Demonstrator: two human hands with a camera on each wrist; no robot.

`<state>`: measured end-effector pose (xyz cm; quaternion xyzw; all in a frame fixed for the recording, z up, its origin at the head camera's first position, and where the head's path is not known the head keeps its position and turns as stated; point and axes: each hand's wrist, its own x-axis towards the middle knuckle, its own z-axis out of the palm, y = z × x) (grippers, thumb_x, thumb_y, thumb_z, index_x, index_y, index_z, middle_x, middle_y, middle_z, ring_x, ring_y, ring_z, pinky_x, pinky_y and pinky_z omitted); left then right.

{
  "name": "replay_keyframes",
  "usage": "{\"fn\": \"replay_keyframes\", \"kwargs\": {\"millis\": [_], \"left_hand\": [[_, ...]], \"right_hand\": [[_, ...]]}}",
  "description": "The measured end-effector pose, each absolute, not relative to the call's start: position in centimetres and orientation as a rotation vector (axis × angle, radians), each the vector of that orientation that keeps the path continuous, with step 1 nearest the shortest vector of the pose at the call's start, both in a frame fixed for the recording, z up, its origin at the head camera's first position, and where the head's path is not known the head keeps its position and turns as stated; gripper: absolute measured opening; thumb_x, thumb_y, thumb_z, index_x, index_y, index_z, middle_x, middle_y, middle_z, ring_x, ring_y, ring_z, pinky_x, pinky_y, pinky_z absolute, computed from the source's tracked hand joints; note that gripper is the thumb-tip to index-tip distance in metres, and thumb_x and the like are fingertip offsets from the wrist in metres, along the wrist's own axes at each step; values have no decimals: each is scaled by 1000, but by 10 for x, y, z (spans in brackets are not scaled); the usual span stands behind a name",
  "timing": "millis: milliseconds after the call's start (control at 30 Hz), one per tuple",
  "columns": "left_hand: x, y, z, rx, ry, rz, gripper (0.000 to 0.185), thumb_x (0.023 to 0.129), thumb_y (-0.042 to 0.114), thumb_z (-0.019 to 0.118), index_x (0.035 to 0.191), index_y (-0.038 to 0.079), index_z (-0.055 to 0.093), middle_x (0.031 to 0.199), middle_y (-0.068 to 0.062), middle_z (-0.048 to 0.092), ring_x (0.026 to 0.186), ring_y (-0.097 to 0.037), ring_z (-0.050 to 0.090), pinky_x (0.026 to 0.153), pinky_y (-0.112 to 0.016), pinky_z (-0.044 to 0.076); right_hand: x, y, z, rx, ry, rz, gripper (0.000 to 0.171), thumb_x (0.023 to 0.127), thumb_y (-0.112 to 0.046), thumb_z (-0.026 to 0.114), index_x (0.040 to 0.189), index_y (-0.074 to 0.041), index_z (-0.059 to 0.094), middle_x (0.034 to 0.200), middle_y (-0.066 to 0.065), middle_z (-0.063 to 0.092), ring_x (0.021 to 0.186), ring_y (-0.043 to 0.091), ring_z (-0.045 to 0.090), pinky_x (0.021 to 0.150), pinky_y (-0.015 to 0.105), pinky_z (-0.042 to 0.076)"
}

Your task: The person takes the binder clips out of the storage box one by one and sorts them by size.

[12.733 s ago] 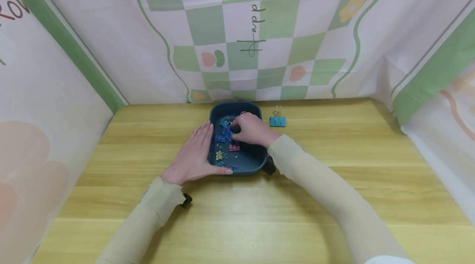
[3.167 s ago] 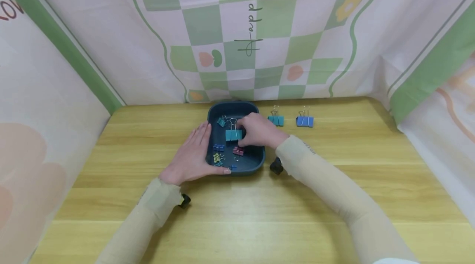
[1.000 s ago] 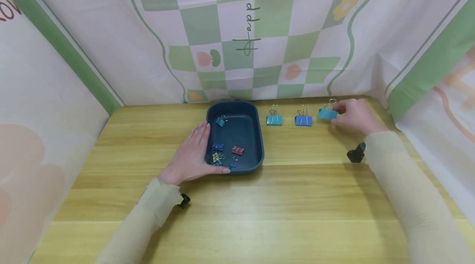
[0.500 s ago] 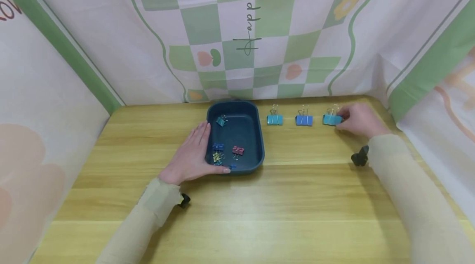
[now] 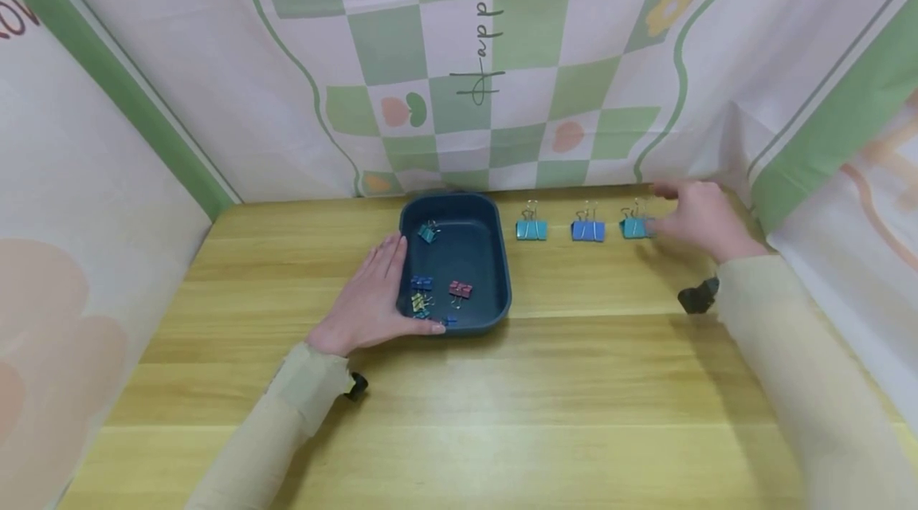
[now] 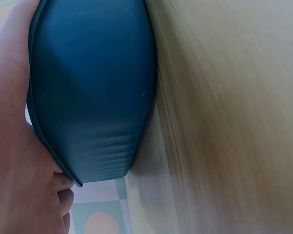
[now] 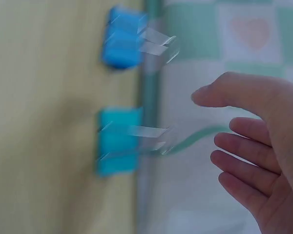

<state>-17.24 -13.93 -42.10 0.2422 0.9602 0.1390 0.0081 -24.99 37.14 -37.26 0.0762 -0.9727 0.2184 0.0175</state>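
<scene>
Left hand (image 5: 367,301) splayed, against tray (image 5: 469,247); right hand (image 5: 704,217) loose

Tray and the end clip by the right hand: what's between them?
A teal clip, nearer the tray, then a blue clip, both on the table, before the end clip by the right hand. Head view shows it.

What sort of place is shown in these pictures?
Probably an indoor tabletop workspace: a wood-grain table, a green-checked fabric backdrop hanging behind it, and three binder clips in a row beside a dark blue tray.
</scene>
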Motion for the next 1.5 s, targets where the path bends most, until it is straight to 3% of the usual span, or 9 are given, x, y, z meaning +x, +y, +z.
{"fn": "replay_keyframes", "kwargs": {"millis": [300, 367, 433, 533, 600, 667, 867, 1133, 1500], "left_hand": [[-173, -139, -420, 757, 3008, 426, 146, 65, 100, 49, 162, 0, 5, 169, -15, 2, 155, -24, 1, 123, -38, 5], [-174, -140, -421, 757, 3010, 423, 146, 64, 100, 49, 162, 0, 5, 169, -15, 2, 155, -24, 1, 123, -38, 5], [-174, -140, -421, 758, 3011, 421, 146, 65, 100, 49, 162, 1, 4, 169, -14, 2, 155, -24, 0, 123, -38, 4], [-174, -140, -421, 764, 3013, 424, 146, 65, 100, 50, 162, 1, 4, 169, -15, 3, 155, -24, 1, 123, -38, 5], [-174, -141, -422, 769, 3013, 431, 146, 65, 99, 51, 162, 1, 5, 169, -15, 3, 155, -24, 1, 123, -39, 5], [-174, -141, -422, 772, 3013, 437, 146, 65, 99, 51, 162, 0, 6, 169, -15, 3, 155, -24, 1, 123, -39, 6], [-174, -140, -421, 764, 3011, 434, 146, 65, 99, 50, 162, 0, 7, 169, -14, 3, 155, -24, 1, 123, -39, 6], [-174, -140, -420, 758, 3000, 417, 146, 65, 100, 49, 162, 3, 0, 169, -14, 2, 155, -23, -1, 123, -38, 4], [-174, -141, -419, 774, 3000, 411, 145, 66, 100, 48, 162, 0, 3, 169, -15, 2, 155, -23, -1, 123, -37, 5]], "right_hand": [[-236, 303, -318, 417, -2930, 708, 68, 86, -26, 83, 143, 0, 56, 141, 28, 54, 125, 51, 51, 102, 66, 41], [-233, 287, -314, 468, -2903, 715, 66, 85, -25, 84, 141, -2, 58, 140, 26, 56, 105, 50, 61, 97, 61, 46], [-230, 273, -312, 524, -2869, 732, 64, 83, -24, 86, 139, -3, 61, 137, 25, 59, 101, 47, 64, 94, 57, 49], [-228, 254, -314, 628, -2817, 767, 62, 81, -20, 88, 135, -3, 65, 134, 21, 63, 101, 43, 66, 95, 54, 50], [-228, 242, -315, 696, -2797, 795, 61, 79, -18, 90, 133, -2, 66, 132, 19, 65, 123, 39, 59, 101, 55, 47], [-226, 229, -317, 756, -2801, 824, 61, 79, -18, 90, 133, -3, 67, 132, 16, 66, 126, 36, 57, 104, 54, 46], [-219, 190, -328, 926, -2861, 907, 60, 80, -26, 90, 134, -11, 68, 130, 8, 68, 122, 28, 62, 100, 48, 50], [-210, 148, -349, 1202, -2913, 782, 58, 78, -26, 92, 128, -6, 71, 125, 9, 70, 114, 24, 65, 95, 44, 54], [-204, 120, -378, 1473, -2969, 853, 43, 81, -16, 88, 121, -3, 75, 112, 7, 75, 100, 19, 70, 87, 40, 58]]}}
